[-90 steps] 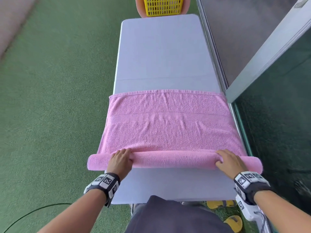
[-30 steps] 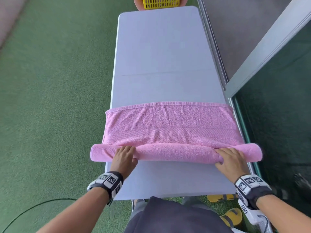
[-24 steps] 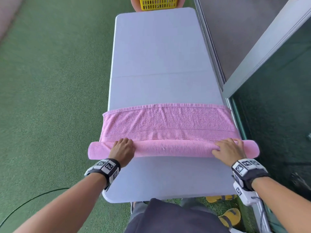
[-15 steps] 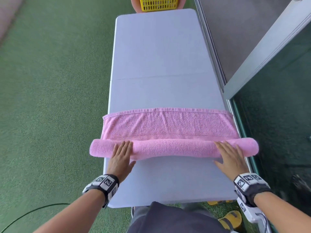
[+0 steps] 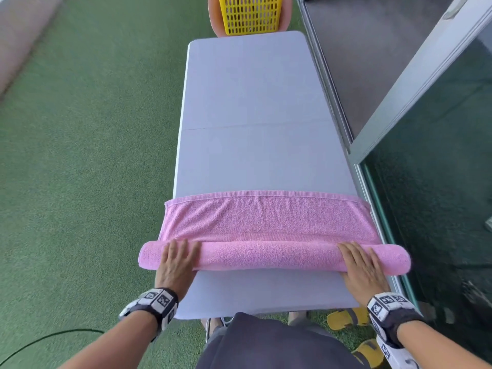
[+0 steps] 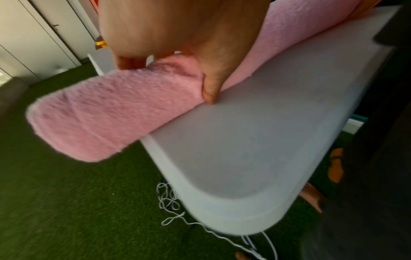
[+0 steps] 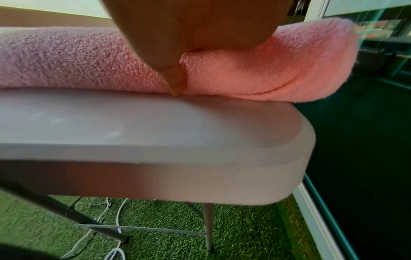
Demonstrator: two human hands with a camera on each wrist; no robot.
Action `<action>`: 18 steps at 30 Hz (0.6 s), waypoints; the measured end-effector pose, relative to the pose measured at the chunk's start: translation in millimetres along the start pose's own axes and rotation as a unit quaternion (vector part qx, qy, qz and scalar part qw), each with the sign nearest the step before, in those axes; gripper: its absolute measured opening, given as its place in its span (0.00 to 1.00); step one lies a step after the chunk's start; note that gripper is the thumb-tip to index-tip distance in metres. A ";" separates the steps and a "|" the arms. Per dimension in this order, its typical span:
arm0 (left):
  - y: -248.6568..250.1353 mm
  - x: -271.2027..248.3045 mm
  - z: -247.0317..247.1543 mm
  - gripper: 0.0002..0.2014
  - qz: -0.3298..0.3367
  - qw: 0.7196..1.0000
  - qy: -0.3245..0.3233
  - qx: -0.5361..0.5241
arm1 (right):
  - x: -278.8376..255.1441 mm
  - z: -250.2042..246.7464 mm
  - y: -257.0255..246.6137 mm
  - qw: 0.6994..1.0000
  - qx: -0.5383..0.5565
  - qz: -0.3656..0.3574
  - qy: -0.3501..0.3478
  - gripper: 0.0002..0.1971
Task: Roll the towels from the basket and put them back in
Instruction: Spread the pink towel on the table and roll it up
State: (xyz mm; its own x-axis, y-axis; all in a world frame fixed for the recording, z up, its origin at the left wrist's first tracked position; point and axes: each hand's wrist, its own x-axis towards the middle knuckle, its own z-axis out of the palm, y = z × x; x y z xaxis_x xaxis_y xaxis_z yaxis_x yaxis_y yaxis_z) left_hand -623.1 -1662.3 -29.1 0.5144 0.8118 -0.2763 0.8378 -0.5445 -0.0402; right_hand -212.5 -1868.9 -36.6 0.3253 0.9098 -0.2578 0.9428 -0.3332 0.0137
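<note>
A pink towel [image 5: 266, 219] lies across the near part of the white table [image 5: 253, 102]. Its near part is wound into a thick roll [image 5: 269, 255] whose ends overhang both table sides. My left hand [image 5: 177, 259] lies flat on the roll's left part, fingers straight. Flat on the right part rests my right hand [image 5: 359, 262]. In the left wrist view the thumb touches the table beside the roll [image 6: 106, 112]; the right wrist view shows the same by the roll [image 7: 266, 70]. A yellow basket [image 5: 251, 13] stands beyond the table's far end.
Green artificial turf [image 5: 80, 155] surrounds the table. A glass door frame [image 5: 399, 89] runs close along the table's right side. Yellow sandals [image 5: 346, 318] and white cables [image 6: 177, 211] lie on the floor under the near end. The basket sits on an orange chair [image 5: 214, 20].
The roll has grown thicker and moved away from me, so the flat strip of towel beyond it is shorter. Both hands went from curled over the roll to lying flat on it.
</note>
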 end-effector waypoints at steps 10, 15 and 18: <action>30.2 -15.2 -3.0 0.42 0.049 0.996 0.040 -0.055 | 0.4 -13.7 -8.1 0.999 0.012 0.022 -0.027 0.34; 26.3 -29.9 -3.8 0.27 0.064 0.993 0.037 -0.087 | -7.3 -30.1 -2.9 0.995 -0.003 -0.010 -0.098 0.29; 23.8 -27.6 -7.1 0.20 0.083 0.992 0.033 -0.091 | 0.9 -46.6 -0.5 0.985 0.011 -0.007 -0.170 0.30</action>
State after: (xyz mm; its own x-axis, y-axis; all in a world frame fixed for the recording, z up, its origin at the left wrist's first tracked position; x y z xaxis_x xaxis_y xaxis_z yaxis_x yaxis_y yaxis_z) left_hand -616.1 -1696.2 -15.6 0.6542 0.7289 -0.2018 0.7563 -0.6298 0.1772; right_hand -209.2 -1856.4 8.2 0.2657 0.7799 -0.5668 0.9438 -0.3304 -0.0123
